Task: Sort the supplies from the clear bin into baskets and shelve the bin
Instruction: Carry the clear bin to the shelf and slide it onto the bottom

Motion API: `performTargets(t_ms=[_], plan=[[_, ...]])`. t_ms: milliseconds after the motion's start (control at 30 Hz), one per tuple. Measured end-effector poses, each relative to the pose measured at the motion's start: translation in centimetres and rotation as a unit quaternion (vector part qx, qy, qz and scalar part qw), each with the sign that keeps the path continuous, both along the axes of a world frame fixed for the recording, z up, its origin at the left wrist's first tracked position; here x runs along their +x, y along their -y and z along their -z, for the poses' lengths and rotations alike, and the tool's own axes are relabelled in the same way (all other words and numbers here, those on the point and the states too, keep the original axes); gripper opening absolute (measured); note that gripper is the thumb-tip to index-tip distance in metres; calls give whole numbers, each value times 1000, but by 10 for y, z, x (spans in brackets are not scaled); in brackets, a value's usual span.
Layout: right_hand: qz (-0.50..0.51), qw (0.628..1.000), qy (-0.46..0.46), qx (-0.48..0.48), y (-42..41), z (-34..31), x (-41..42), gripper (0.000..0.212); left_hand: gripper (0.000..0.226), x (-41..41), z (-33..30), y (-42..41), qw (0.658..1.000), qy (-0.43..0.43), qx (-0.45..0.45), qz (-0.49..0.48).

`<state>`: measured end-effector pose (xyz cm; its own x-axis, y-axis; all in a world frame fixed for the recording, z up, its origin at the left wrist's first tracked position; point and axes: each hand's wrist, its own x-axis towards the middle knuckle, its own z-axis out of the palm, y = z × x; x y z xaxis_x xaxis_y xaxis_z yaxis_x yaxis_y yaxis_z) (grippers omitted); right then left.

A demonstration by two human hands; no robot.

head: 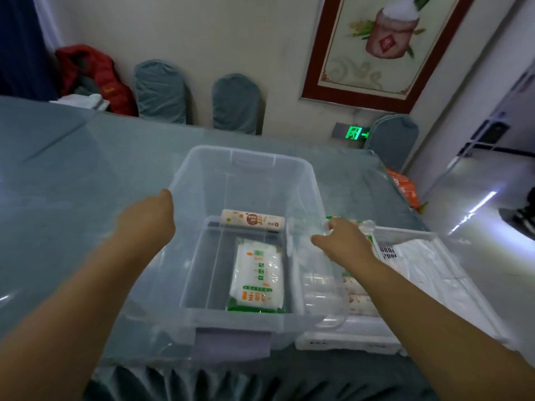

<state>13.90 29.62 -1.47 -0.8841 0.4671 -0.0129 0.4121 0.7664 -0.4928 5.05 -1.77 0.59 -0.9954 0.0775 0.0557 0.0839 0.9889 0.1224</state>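
Note:
The clear bin (246,166) stands on the grey-blue table in front of me. My left hand (147,218) grips its left rim and my right hand (344,238) grips its right rim. Inside or beneath it I see a white and green packet (257,279) and a white roll with a brown label (252,219); the clear walls leave it unclear which. A white basket (411,340) sits to the right of the bin, holding rolls and white packets.
The table (72,175) carries a glass top and a pleated skirt along its front edge. Several covered chairs (160,91) stand against the far wall. A red jacket (92,73) lies at the back left. An orange bag (404,186) sits past the table's right edge.

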Motion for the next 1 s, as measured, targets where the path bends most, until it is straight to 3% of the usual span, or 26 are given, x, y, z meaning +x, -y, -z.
performTargets(t_ms=[100,233,467,700,900,1000], plan=[[30,999,-29,-20,9,-2,11,17,16,6,-1,7,997,-9,72,8],[55,994,-73,-61,15,-12,29,11,31,10,-15,12,992,-35,121,10],[106,977,-151,-107,-7,-42,71,27,38,26,-75,-17,982,-109,143,51],[171,946,-241,-133,-81,-68,163,7,49,88,-145,-124,947,-206,183,166],[241,907,-319,-129,-183,-101,277,8,45,167,-174,-252,913,-212,230,261],[289,896,-316,-117,-241,-102,344,24,44,214,-164,-322,901,-196,263,283]])
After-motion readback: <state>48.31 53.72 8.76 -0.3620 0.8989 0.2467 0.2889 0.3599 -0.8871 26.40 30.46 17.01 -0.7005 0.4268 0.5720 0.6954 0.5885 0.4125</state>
